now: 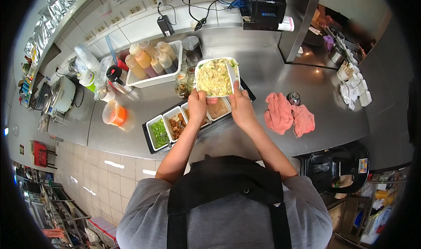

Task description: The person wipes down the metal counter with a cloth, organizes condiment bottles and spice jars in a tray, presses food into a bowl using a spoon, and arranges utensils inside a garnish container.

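A white square dish [198,75] heaped with yellowish food, like fried rice with green bits, is held up above the steel counter. My left hand [199,105] grips its near left corner, fingers beneath the edge. My right hand [238,103] is closed on the near right side. A white spoon-like utensil [231,75] lies along the right of the food, its lower end at my right fingers. Below the dish sits a black tray [150,140] of white tubs: chopped green onion [158,132], brown bits [176,125] and a pale shredded topping [218,109]. My forearms partly hide the tubs.
Behind are a white basket [147,80] of squeeze bottles, jars [192,49] and a black printer [264,7]. An orange-filled container [115,113] stands left. Pink cloths [279,113] and a small metal-topped jar [294,98] lie right. A black bin [335,168] stands below the counter edge.
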`<state>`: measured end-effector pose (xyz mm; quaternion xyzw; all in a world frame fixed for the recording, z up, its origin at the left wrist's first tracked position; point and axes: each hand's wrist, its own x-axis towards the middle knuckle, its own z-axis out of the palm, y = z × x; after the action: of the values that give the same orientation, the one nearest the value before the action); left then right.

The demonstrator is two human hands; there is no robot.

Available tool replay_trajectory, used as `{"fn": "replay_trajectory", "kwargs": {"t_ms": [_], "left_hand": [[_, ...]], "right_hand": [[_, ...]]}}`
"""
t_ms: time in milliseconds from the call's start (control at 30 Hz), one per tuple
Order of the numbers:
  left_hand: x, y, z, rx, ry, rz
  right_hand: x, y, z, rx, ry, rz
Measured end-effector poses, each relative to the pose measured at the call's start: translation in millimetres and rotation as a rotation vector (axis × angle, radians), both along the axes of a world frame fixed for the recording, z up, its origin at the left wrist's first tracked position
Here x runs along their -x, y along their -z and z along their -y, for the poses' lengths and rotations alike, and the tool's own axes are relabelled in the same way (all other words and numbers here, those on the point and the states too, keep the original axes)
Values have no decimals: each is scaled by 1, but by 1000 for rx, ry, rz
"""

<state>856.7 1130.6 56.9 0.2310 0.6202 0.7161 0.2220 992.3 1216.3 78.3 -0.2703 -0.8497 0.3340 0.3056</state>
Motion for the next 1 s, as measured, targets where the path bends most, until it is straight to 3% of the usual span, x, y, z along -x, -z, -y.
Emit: {"fn": "replay_trajectory", "kwargs": {"t_ms": [233,433,533,600,633,733,767,833,900,1000], "left_hand": [[3,4,-2,-2,13,13],[0,-1,-6,-2,0,21],[1,-1,-6,-28,-10,22],[1,-2,-4,-10,-4,38],[2,-2,-4,-10,-6,39],[2,-3,-3,3,-11,51],[1,-4,-2,-12,-18,60],[3,-6,-4,-33,-23,64],[4,-6,-4,-16,-22,65],[5,0,-5,-12,-36,15]], "right_hand": [[-14,-33,-32,-81,68,-128],[-7,-25,-27,-183,76,105],[-7,-23,-32,-164,56,17],[-7,-14,-53,-287,31,-261],[-8,-10,-61,-288,29,-261],[-16,-16,-65,801,37,-405],[-18,-9,-64,799,38,-405],[-19,2,-61,1289,-24,-425],[-20,2,-50,1348,-87,-469],[-18,-4,-35,1132,-65,-532]]}}
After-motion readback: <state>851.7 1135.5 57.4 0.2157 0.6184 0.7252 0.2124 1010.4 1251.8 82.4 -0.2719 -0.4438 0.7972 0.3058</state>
